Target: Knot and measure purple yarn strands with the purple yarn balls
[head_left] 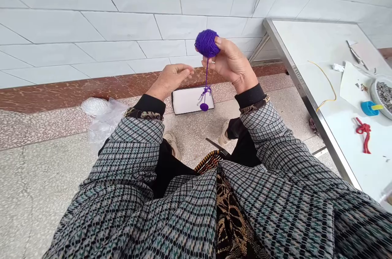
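My right hand [233, 65] is raised in front of me, its fingers closed round a purple ball of yarn [207, 43]. A purple strand [207, 72] hangs straight down from the ball to a small knotted tassel and a little purple pompom [203, 107]. My left hand [172, 79] is just left of the strand, its fingers curled together in a loose pinch with the fingertips near the yarn. I cannot make out whether it holds the strand. Both arms wear checked grey sleeves.
A white rectangular tray [190, 102] lies on the floor below the pompom. A clear plastic bag [102, 118] lies at left. A white table [321, 47] at right bears yellow string [327, 87], red cord [364, 132], a blue cap [369, 108], a bowl of seeds [384, 94].
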`<action>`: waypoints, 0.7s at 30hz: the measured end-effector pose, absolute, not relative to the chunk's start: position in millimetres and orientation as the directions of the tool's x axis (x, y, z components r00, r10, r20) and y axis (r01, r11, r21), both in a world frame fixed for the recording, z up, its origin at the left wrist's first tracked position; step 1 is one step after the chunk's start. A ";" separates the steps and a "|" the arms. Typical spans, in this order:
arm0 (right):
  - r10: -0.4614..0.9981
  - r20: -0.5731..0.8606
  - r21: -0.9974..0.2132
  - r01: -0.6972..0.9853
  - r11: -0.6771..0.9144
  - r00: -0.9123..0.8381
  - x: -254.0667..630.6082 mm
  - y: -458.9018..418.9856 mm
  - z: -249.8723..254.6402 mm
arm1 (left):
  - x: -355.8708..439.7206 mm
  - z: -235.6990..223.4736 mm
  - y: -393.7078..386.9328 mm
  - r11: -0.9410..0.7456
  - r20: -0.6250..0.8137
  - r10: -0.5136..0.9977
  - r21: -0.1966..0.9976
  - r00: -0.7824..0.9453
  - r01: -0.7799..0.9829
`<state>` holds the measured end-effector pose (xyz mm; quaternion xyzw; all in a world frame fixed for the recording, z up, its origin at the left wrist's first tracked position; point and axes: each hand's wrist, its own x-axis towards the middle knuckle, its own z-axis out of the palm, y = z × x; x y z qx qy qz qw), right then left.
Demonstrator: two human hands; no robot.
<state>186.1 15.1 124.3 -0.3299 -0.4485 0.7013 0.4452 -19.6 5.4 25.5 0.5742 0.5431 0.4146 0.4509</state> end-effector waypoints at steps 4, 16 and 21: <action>0.911 -0.036 -0.934 -0.310 -0.177 -0.410 189.5 18.4 118.8 | -20.2 23.0 6.9 0.005 -0.024 0.997 0.969 0.072 0.248; 0.896 -0.044 -0.955 -0.245 -0.167 -0.442 186.3 17.8 119.1 | -14.9 23.6 4.3 0.076 -0.084 0.996 0.969 0.025 0.235; 0.867 -0.006 -0.943 -0.285 -0.170 -0.498 188.0 20.1 113.2 | -13.0 23.4 3.5 0.089 -0.097 0.995 0.968 0.024 0.233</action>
